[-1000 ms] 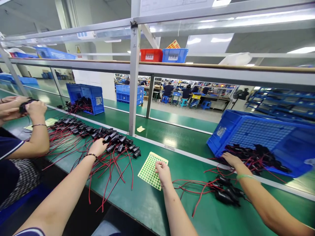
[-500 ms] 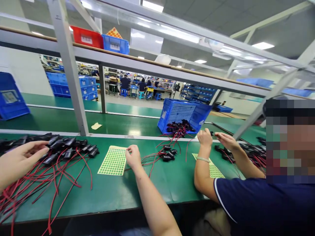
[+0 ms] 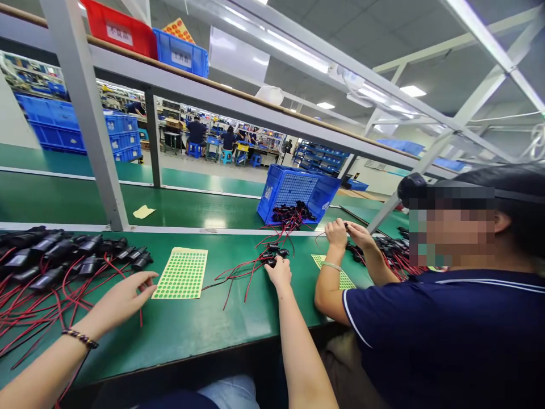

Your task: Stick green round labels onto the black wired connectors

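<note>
The right hand [image 3: 280, 275] had shifted from the green-dotted yellow paper sheet [image 3: 181, 275] to the black plastic red-wired parts [image 3: 276, 249] at its three o'clock, grip unclear, while the left hand [image 3: 121, 298] hung at nine, fingers loosely parted.

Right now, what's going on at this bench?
The right hand is at a small cluster of black wired parts. The left hand, open, is by the green-dotted sheet. A bigger heap of similar parts lies to the left. At right, a co-worker's hands hold something small and dark. A tipped blue crate holds more parts.
</note>
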`<state>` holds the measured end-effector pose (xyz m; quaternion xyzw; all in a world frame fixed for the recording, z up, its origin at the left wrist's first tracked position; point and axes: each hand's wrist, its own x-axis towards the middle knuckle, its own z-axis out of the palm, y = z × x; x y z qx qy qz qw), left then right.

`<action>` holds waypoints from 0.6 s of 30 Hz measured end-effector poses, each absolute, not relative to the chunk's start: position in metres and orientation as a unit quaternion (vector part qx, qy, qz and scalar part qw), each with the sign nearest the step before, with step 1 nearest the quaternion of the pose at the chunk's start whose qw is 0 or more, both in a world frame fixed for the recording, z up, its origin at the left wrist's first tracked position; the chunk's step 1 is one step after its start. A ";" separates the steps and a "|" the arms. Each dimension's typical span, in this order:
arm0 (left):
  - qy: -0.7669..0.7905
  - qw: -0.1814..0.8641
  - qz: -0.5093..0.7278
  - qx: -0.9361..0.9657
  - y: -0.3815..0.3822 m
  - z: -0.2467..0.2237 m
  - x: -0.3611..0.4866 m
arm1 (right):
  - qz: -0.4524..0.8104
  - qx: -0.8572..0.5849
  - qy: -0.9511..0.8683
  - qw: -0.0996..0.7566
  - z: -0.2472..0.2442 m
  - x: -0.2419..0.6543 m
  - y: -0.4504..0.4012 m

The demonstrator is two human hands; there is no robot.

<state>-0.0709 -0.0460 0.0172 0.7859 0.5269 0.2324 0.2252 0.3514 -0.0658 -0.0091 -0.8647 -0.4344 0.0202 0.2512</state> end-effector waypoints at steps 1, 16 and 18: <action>0.512 0.238 0.223 0.795 -0.049 0.015 -0.065 | 0.017 -0.865 -0.435 0.249 -0.012 0.349 -0.066; 0.440 0.457 0.234 0.737 -0.053 0.046 -0.063 | 0.039 -0.740 -0.578 0.343 0.014 0.305 -0.115; 0.384 0.563 0.236 0.693 -0.060 0.051 -0.045 | 0.081 -0.648 -0.653 0.383 0.028 0.272 -0.116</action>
